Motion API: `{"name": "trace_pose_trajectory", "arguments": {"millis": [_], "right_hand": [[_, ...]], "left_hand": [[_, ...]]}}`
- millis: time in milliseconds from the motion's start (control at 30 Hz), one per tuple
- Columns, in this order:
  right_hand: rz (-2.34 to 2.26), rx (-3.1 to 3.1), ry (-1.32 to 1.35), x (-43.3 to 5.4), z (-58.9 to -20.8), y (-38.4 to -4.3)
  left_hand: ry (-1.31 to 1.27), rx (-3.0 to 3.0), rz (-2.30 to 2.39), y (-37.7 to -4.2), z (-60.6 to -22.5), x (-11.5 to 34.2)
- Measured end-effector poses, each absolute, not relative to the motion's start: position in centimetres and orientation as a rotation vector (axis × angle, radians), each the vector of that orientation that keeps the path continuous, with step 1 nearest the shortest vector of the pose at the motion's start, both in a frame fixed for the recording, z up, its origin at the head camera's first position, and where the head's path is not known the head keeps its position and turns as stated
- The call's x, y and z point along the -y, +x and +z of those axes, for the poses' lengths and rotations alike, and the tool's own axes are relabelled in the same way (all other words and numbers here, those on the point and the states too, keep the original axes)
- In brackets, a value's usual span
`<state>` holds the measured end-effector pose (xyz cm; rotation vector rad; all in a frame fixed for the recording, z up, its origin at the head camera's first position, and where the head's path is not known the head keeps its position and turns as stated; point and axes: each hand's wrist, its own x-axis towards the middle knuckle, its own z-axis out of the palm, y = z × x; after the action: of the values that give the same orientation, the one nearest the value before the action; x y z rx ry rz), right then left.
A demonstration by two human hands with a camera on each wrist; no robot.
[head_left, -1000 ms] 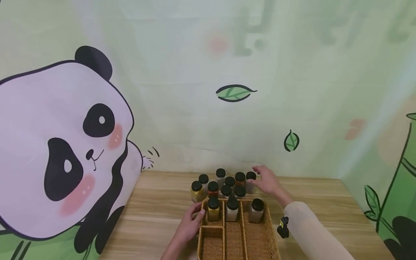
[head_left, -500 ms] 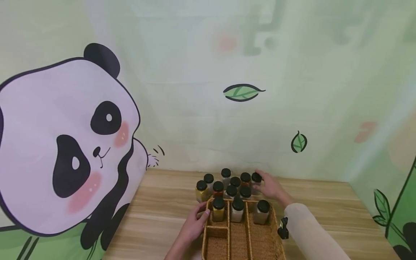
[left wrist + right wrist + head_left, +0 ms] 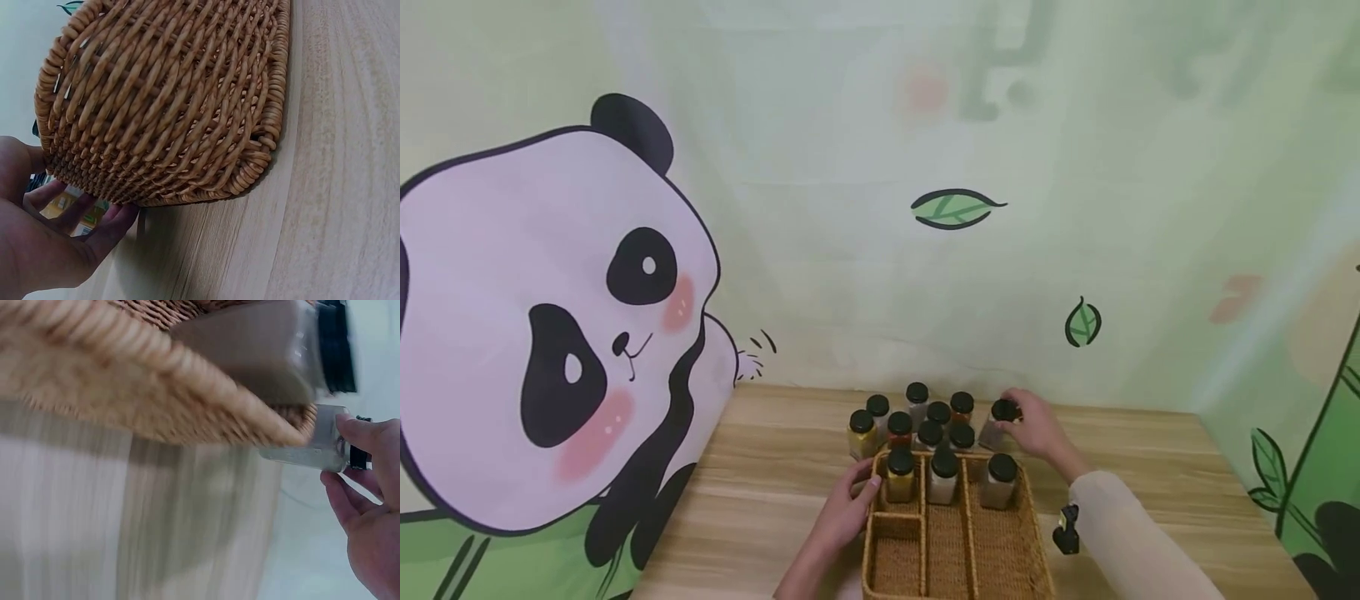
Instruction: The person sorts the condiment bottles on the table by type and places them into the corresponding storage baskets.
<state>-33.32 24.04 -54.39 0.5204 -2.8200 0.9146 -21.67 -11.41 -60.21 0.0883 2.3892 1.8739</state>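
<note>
My right hand (image 3: 1039, 425) pinches a spice jar (image 3: 991, 435) with a black lid near the table's back edge. That jar leans, and the right wrist view shows the thumb and fingertips on either side of its clear upper part (image 3: 337, 447). My left hand (image 3: 844, 512) holds the far left corner of a divided wicker basket (image 3: 1036, 521), with the thumb by the rim and the fingers along the outer wall. Three black-lidded jars stand in the basket's far end: a yellow one (image 3: 900, 483), a whitish one (image 3: 943, 486) and a greyish one (image 3: 998, 490).
Several more black-lidded jars crowd behind the basket, among them a yellow one (image 3: 862, 437) and a red one (image 3: 899, 432). A wood-grain table (image 3: 760, 483) lies under everything. Behind it hangs a green backdrop (image 3: 820, 275) printed with a panda.
My right hand has closed on the jar at the right end of the group and drawn it rightward, away from its neighbours, tilting it. The left hand stays on the basket.
</note>
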Motion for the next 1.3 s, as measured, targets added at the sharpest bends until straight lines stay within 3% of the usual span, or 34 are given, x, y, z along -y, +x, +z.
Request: {"name": "trace_pose_trajectory", "arguments": {"millis": [600,833,1100,1300], "right_hand": [[0.808,2.702,0.791,-25.9,-45.4,-28.6],[0.762,2.754,0.874,-25.4,-43.2,-25.1],[0.809,2.798,1.01,-25.1,-45.9,-20.6],[0.806,2.812,0.988,-25.3,-49.5,-19.6]], "left_hand": [[0.0,-2.36,1.902,-21.8,-61.0,12.7],[-0.013,-2.34,1.9,-21.7,-61.0,12.8],[0.041,-2.375,1.859,-22.0,-61.0,12.0],[0.067,-2.386,1.846,-22.2,-60.9,11.2]]}}
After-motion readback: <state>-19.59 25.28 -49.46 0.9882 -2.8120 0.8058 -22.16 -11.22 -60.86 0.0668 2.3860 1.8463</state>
